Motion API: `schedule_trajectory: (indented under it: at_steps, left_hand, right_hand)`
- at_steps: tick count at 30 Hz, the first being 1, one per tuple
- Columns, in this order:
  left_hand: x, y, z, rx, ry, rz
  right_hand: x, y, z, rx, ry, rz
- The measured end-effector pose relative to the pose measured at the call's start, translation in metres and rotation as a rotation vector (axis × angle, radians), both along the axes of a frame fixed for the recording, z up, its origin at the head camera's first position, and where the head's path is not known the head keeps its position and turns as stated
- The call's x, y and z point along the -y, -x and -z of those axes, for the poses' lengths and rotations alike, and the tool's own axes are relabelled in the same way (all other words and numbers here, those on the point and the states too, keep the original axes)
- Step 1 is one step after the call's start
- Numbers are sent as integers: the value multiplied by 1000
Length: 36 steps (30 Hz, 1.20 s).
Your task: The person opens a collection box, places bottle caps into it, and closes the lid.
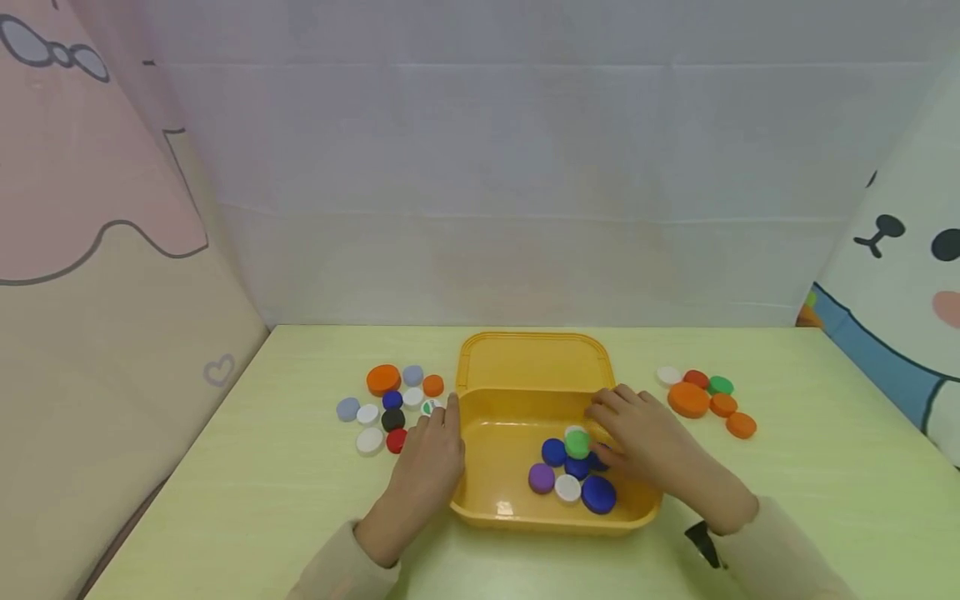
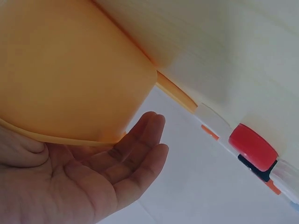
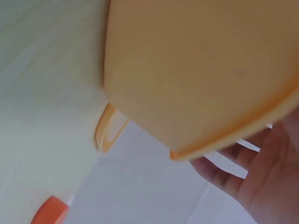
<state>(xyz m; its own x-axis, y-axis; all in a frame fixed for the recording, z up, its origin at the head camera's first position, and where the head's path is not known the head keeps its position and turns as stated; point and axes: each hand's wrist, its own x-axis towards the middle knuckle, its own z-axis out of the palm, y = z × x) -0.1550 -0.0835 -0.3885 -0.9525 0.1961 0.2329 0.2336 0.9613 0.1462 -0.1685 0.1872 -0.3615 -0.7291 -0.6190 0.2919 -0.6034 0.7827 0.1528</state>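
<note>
A yellow plastic box [image 1: 495,512] stands on the table with several bottle caps inside. A light green cap [image 1: 577,444] lies over a white one, among blue caps [image 1: 598,494], a purple cap [image 1: 542,478] and another white cap [image 1: 567,488]. My left hand [image 1: 431,458] rests at the box's left rim with loosely straight fingers, seen palm-side in the left wrist view [image 2: 88,182]. Over the box's right side reaches my right hand [image 1: 641,433], thumb beside a blue cap that it partly hides. The right wrist view shows its spread fingers [image 3: 224,179] beyond the rim; their tips are hidden.
Behind the box lies its yellow lid [image 1: 536,358]. Loose caps, including a black one [image 1: 393,418] and a red one [image 1: 397,441], spread left of the box. Another group with a large orange cap [image 1: 688,399] is at the right. Printed cloth walls border the table.
</note>
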Motion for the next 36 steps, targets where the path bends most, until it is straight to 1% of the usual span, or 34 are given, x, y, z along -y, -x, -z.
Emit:
schedule_trajectory:
  at_steps: [3,8,15,18,21,25,30,33,36]
  left_hand:
    - [0,0,-1,23,-11,-9]
    - [0,0,-2,47,-21,-19]
    - [0,1,0,21,-12,-5]
    - [0,1,0,11,-8,-2]
    - [0,1,-1,3,-7,1]
    - [1,0,-1,-1,-3,4]
    - [1,0,-1,1,-4,3]
    - [1,0,0,-8,-10,4]
    - [1,0,0,-25,-12,7]
  right_hand:
    - [-7,2,-4,-8,46,5]
    - [-22,9,-8,-18,110,22]
    - [-51,21,-5,-114,182,-6]
    - [-62,25,-4,-137,183,14]
    - [-73,28,-3,-141,188,43]
    - [-86,33,0,-89,190,108]
    - [-101,37,3,47,174,222]
    - [-109,39,6,109,164,259]
    - [-115,42,9,148,151,280]
